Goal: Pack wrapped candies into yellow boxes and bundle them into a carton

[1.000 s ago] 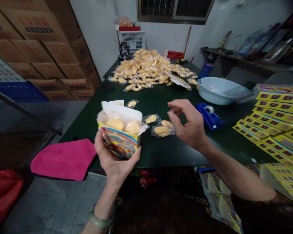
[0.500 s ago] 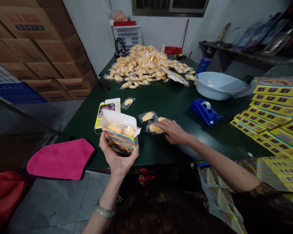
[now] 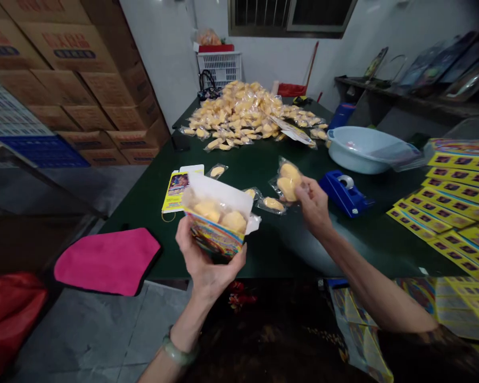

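Note:
My left hand (image 3: 207, 266) grips a colourful open carton (image 3: 217, 239) from below, tilted over the table's front edge. Yellow wrapped pieces fill the carton's mouth, and its white flaps stand up. In my right hand (image 3: 314, 205), raised above the table, are wrapped yellow pieces (image 3: 288, 182) pinched in clear film; at least two show. Below them a single wrapped piece (image 3: 272, 204) lies on the dark green table (image 3: 239, 166), with another partly hidden behind the carton flap. Further left are one more wrapped piece (image 3: 217, 171) and a flat yellow carton (image 3: 176, 186).
A large heap of wrapped pieces (image 3: 243, 111) covers the table's far end. On the right are a blue tape dispenser (image 3: 341, 194), a pale blue basin (image 3: 367, 151) and stacked yellow cartons (image 3: 455, 191). A pink cloth-like piece (image 3: 107, 260) juts out at the left edge.
My right hand has lifted wrapped pieces off the table and moved them up and right. The carton in my left hand has shifted right and tilts more. The view has moved slightly.

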Motion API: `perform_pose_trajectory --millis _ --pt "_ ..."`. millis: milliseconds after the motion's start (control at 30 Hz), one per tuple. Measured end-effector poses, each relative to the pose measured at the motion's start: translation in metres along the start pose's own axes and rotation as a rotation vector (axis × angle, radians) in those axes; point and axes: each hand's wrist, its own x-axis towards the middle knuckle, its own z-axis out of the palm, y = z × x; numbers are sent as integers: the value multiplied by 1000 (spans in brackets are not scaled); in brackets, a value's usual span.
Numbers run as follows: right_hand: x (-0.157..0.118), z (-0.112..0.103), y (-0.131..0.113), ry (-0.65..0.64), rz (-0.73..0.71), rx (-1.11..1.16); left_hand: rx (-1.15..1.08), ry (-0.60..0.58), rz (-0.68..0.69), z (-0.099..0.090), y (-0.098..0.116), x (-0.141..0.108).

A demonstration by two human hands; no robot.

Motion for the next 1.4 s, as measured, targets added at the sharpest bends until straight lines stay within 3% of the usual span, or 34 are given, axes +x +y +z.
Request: perform_pose_trajectory --millis 67,167,300,433,567,700,767,867,1100,1267,1400 --pt "2 -1 -21 21 21 136 -40 25 -45 3 -5 -1" --pt "-2 -5 -54 -37 -36 203 1 -55 -112 8 -11 -4" --pt "-16 -11 -90 -174 -156 199 8 -44 -56 12 -10 -4" --pt "-23 -7 -114 -315 -205 72 73 -112 -25 15 -5 -1" --pt "-13 0 -135 -393 -286 -87 80 -162 -17 17 -3 -1" --pt "7 5 -150 -674 -167 -311 94 -155 -17 19 2 -4" --pt "16 8 -153 -753 -105 -416 116 -145 23 20 3 -5" --pt "24 18 -157 -741 -147 -600 159 -155 87 20 4 -5" --pt "20 41 -167 -445 -401 -1021 233 -156 44 20 3 -4" --pt "10 54 -150 -595 -399 -944 210 -147 35 20 1 -4" --pt "0 63 -146 -549 -385 -1010 185 -145 16 19 0 -4"
